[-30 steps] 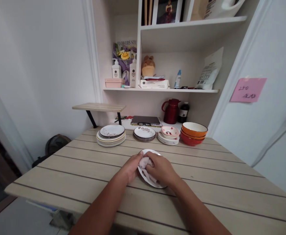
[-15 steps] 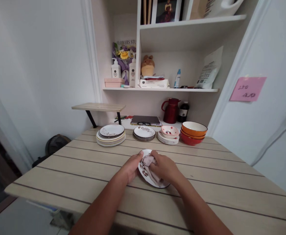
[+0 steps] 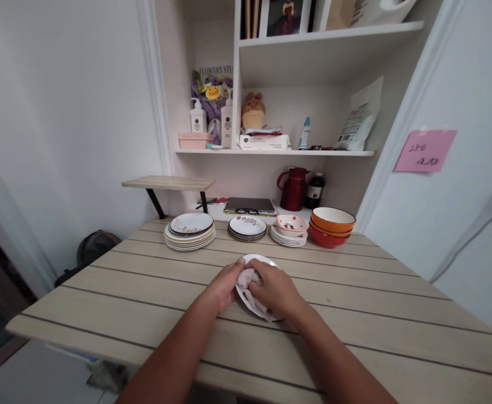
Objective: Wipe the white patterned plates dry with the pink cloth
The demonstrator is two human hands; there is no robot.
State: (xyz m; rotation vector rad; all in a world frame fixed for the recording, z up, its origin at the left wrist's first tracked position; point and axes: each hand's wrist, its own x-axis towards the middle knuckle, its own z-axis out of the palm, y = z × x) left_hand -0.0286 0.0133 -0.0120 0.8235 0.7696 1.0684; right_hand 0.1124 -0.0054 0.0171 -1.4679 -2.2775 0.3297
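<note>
A white plate (image 3: 267, 260) with a dark rim is tilted above or on the table in front of me; whether it touches the wood I cannot tell. My left hand (image 3: 226, 285) grips its left edge, thumb on the upper face and fingers underneath. Bunched in my right hand (image 3: 274, 287) is a pale pink cloth (image 3: 250, 280), pressed against the plate's face. Cloth and fingers hide most of the plate's pattern.
Behind the plate stand a large plate stack (image 3: 190, 238), a smaller plate stack (image 3: 247, 228), small dishes under a pink bowl (image 3: 291, 224), and stacked orange and red bowls (image 3: 332, 224). Farther back are a red jug (image 3: 294, 189), a dark bottle (image 3: 314, 191) and a laptop (image 3: 249, 205).
My right hand and the cloth have slid left across the plate, covering the brown pattern that showed before. My left hand keeps its grip on the edge.
</note>
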